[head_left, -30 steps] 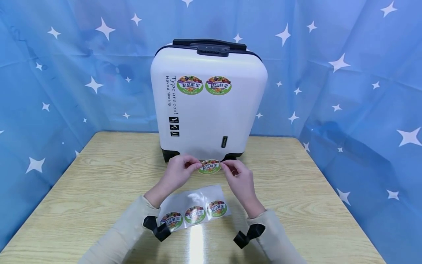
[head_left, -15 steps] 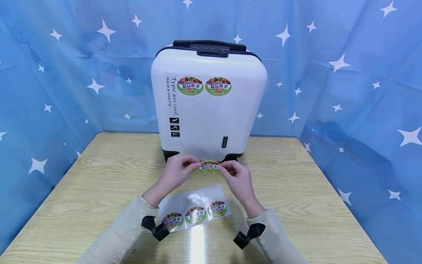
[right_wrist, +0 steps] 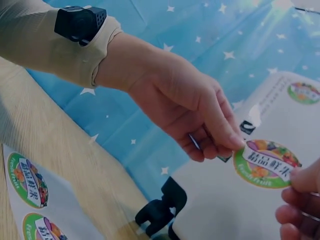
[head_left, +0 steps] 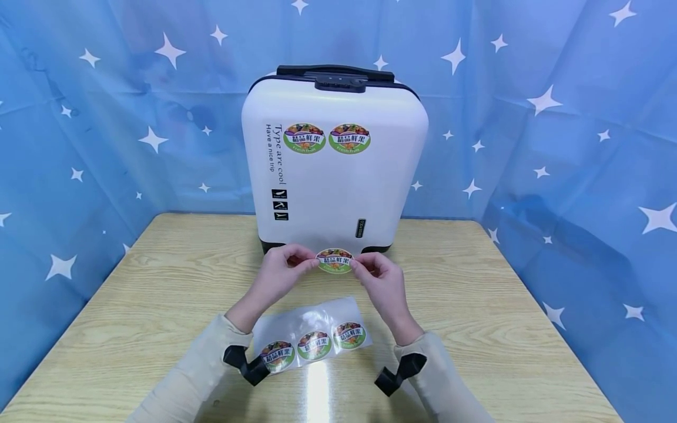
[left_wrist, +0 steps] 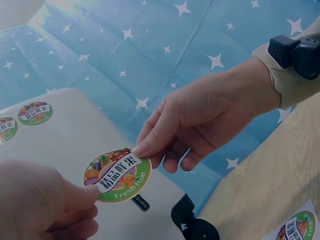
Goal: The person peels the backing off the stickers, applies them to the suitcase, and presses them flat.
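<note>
An oval fruit sticker (head_left: 335, 261), with a green border and a white banner, is stretched between both hands in front of the suitcase's lower edge. My left hand (head_left: 282, 271) pinches its left end between thumb and forefinger. At the opposite end, my right hand (head_left: 385, 283) pinches the edge the same way. The left wrist view shows the sticker (left_wrist: 117, 175) flat and face out, its ends under the thumbs. Behind it stands a white suitcase (head_left: 338, 182), upright, with two matching stickers (head_left: 350, 138) side by side near its top.
A backing sheet (head_left: 312, 320) bearing several more oval stickers lies on the wooden table (head_left: 465, 305), nearer to me and between the forearms. Blue curtain (head_left: 571, 147) with white stars surrounds the table's back and sides. Black cameras (head_left: 400, 375) sit on both wrists.
Both hands have lifted the sticker slightly toward the suitcase. The right fingers have shifted their pinch on the sticker's right edge. Suitcase and sheet have stayed in place.
</note>
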The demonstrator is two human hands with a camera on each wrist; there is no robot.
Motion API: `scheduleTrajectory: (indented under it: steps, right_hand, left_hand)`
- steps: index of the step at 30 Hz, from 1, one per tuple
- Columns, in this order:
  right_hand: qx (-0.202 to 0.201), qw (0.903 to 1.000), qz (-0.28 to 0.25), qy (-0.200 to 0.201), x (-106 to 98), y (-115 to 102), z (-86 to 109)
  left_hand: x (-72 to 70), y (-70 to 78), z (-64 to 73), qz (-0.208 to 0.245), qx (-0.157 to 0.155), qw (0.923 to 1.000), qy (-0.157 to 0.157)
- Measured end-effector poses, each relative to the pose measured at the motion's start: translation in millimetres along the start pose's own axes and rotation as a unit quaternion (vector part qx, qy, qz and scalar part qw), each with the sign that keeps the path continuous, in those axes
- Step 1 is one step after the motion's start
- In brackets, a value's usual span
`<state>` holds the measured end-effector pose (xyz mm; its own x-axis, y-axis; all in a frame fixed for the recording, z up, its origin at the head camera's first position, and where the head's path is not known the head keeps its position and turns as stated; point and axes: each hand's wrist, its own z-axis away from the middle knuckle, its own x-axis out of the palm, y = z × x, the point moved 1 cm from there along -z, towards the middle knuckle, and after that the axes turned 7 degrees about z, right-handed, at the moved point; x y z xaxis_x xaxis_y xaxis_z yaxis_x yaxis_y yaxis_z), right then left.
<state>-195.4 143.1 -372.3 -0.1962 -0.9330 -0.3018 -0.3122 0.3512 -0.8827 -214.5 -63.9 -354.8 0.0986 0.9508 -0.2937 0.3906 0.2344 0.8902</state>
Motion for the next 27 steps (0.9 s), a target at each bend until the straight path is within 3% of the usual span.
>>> scheduleTrajectory:
  steps: [11, 19, 23, 25, 27]
  right_hand:
    - [-0.013, 0.9993, -0.036, 0.000, 6, -15, -13.3]
    - [-0.054, 0.9980, -0.031, -0.002, 10, -26, -29.5]
    - [-0.059, 0.9981, -0.021, 0.000, 12, -33, -35.6]
    - [-0.066, 0.9976, -0.017, 0.001, 13, -37, -38.5]
    - [-0.073, 0.9972, -0.017, 0.000, 15, -40, -42.3]
  left_hand:
    - [-7.5, 5.4, -8.6, 0.042, 0.011, 0.9983, 0.039]
    - [-16.7, 12.5, -18.6, 0.069, 0.012, 0.9962, 0.052]
    - [-20.6, 28.7, -20.2, 0.060, 0.012, 0.9960, 0.064]
    - [-23.1, 41.2, -19.0, 0.051, 0.027, 0.9956, 0.074]
    - [-25.8, 42.0, -21.7, 0.042, 0.042, 0.9947, 0.085]
